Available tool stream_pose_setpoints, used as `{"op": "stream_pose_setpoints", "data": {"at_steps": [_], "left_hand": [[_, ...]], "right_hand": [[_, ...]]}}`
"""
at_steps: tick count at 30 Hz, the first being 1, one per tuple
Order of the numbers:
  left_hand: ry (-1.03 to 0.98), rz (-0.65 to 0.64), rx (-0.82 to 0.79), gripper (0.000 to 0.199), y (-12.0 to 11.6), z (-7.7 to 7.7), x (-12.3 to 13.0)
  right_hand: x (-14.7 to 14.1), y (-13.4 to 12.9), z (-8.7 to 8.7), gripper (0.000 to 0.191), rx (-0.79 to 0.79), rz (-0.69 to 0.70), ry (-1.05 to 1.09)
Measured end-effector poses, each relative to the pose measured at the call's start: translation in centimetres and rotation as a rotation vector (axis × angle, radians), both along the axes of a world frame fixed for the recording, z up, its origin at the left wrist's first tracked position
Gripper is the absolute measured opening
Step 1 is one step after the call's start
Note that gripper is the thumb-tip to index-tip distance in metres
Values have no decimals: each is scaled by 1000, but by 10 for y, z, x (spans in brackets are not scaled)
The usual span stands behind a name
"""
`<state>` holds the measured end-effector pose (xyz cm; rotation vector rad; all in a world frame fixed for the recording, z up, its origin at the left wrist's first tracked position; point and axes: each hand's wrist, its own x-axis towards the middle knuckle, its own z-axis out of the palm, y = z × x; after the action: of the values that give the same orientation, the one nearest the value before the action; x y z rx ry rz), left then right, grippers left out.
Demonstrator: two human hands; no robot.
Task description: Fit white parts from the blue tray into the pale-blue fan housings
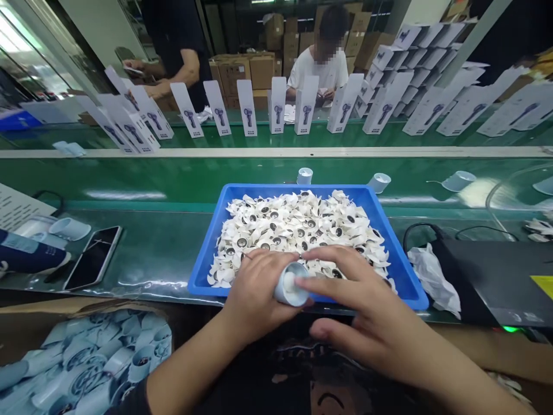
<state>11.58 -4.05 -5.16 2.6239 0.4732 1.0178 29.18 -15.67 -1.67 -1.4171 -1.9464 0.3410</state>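
Green conveyor carries a blue tray (207, 262) heaped with white impellers (298, 225); left hand (254, 294) clamps the pale-blue housing (288, 286) while right hand (363, 305) fingers press inside, where a crooked push could jam the part.

Factory assembly line, green conveyor belt (276, 173), rows of product boxes (247, 107), stacked cartons (261, 70)
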Motion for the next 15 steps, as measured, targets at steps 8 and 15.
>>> {"op": "stream_pose_setpoints", "data": {"at_steps": [8,15], "left_hand": [[250,344,-247,58,85,35,-19],[167,488,-262,37,217,57,39]], "right_hand": [[43,-27,-10,19,285,-286,-218],[43,-36,-36,19,288,-294,21]]}}
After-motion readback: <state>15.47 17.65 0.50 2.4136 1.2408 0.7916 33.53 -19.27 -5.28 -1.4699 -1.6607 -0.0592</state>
